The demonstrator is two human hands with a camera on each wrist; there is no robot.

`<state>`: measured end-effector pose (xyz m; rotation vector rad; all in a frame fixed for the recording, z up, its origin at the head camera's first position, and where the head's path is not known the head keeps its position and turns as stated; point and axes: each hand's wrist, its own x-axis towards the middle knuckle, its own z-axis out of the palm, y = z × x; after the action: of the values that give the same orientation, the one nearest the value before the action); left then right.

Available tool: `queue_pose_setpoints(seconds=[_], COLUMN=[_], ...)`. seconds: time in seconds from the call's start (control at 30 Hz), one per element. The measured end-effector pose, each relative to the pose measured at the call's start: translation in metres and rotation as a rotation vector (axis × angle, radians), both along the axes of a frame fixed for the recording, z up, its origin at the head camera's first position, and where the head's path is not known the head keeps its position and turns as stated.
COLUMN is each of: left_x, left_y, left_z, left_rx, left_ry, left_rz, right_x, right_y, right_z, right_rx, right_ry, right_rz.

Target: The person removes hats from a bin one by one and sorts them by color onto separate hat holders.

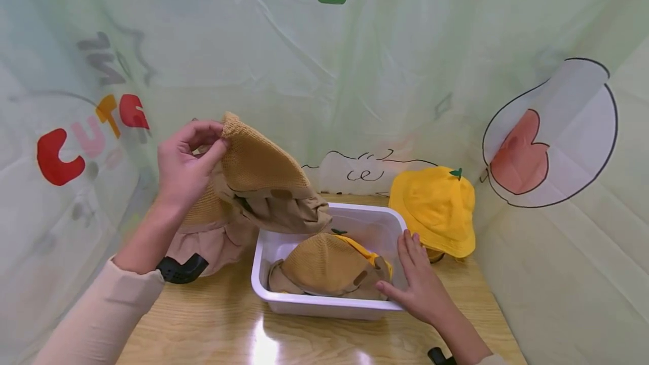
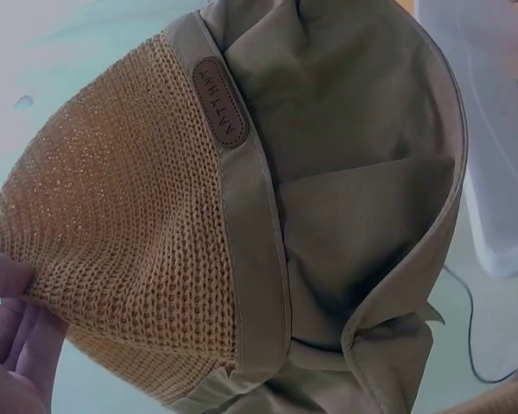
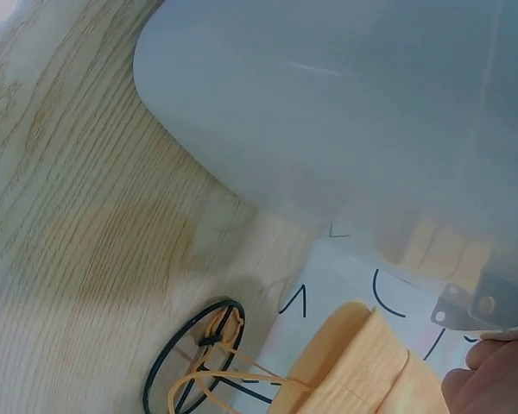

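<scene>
My left hand (image 1: 183, 165) pinches the top of a sun hat (image 1: 266, 159) between thumb and fingers. That hat has a tan knitted crown and a khaki cloth brim, and it hangs tilted over the left back corner of a white plastic bin (image 1: 324, 299). In the left wrist view, a brown stitched label (image 2: 220, 103) shows on its band. Inside the bin lies a similar tan hat (image 1: 324, 263), partly covering a yellow one (image 1: 362, 246). With fingers stretched out, my right hand (image 1: 423, 280) rests on the bin's right rim, thumb by the front corner.
A yellow bucket hat (image 1: 433, 204) with a green sprout sits behind the bin's right side, on a black wire stand (image 3: 190, 358) seen in the right wrist view. Left of the bin is a hat with a pinkish brim (image 1: 213, 246). Printed curtains (image 1: 284, 72) enclose the wooden table (image 1: 203, 325).
</scene>
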<state>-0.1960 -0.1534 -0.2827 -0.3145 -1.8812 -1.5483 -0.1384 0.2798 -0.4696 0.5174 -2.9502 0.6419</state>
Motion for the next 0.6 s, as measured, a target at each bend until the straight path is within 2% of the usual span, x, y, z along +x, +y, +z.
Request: queue_pose_setpoints(seconds=[0.3, 0.5, 0.6], left_x=[0.001, 0.001, 0.001], left_y=[-0.02, -0.032, -0.037], left_z=[0.009, 0.007, 0.005], left_rx=[-0.009, -0.005, -0.004], left_ry=[0.06, 0.054, 0.047], left_rz=[0.04, 0.071, 0.083], right_x=[-0.001, -0.004, -0.009], right_y=[0.001, -0.002, -0.004], right_z=[0.004, 0.019, 0.03], right_rx=[0.02, 0.014, 0.079], right_ry=[-0.029, -0.08, -0.071], right_rz=[-0.001, 0.05, 0.077])
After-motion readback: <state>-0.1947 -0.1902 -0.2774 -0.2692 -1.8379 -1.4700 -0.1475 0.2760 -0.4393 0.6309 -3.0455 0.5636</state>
